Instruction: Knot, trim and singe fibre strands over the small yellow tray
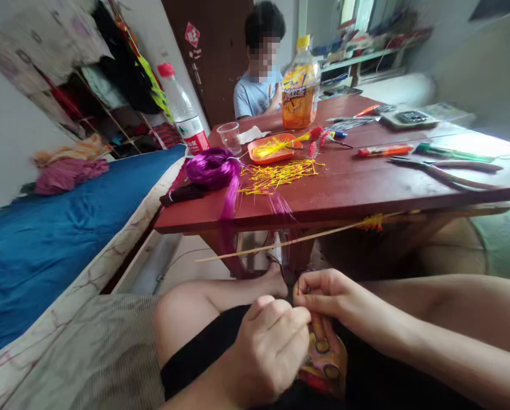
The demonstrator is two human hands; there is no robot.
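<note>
Low over the lap, my left hand (272, 347) is closed in a fist-like pinch, its back toward me. Right beside it my right hand (329, 296) pinches with thumb and forefinger. A thin dark strand seems to show at the right fingertips, but what either hand holds is too small to name. Beneath the hands lies a colourful printed patch (329, 364) on dark cloth. On the table above them are a bundle of purple thread (214, 168) with strands hanging over the edge, and a pile of yellow stamens with red tips (280, 175).
A long thin stick (276, 246) crosses before the table edge. On the red table (335, 188) are pliers (447, 171), an orange tray (276, 151), an orange cutter (385, 151), a clear cup (229, 136) and two bottles. A person (257, 85) sits opposite; a bed (75, 228) stands left.
</note>
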